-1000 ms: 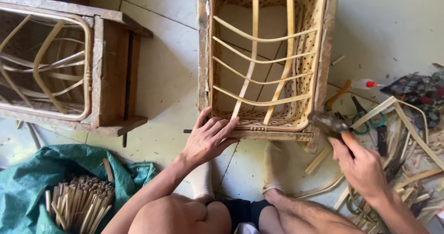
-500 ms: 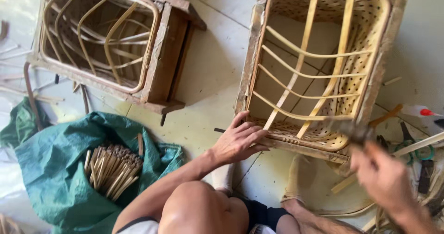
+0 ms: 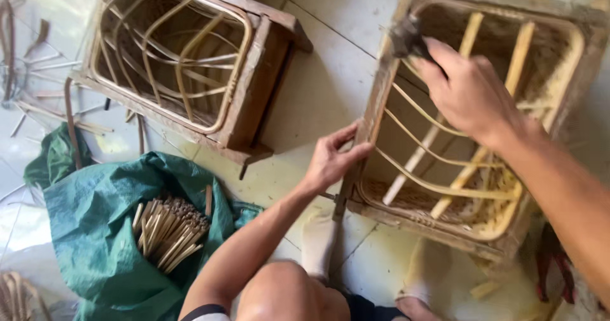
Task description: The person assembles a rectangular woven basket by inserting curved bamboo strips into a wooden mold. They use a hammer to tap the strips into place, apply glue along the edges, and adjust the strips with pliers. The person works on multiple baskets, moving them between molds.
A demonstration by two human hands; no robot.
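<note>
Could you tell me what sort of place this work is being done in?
Probably a small basket-weaving workshop on a tiled floor: two wooden frames hold half-woven rattan baskets, a green sack holds cut cane sticks, and offcuts lie scattered around.

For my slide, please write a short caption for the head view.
Left hand grips the wooden frame around a rattan basket; right hand holds a dark tool at its edge.

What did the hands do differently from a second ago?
The right hand lifted the hammer from the floor beside the wooden frame up to the frame's far left corner. The left hand slid from the near edge to grip the frame's left side. The rattan basket stayed inside the frame, and the sticks stayed on the green sack.
</note>
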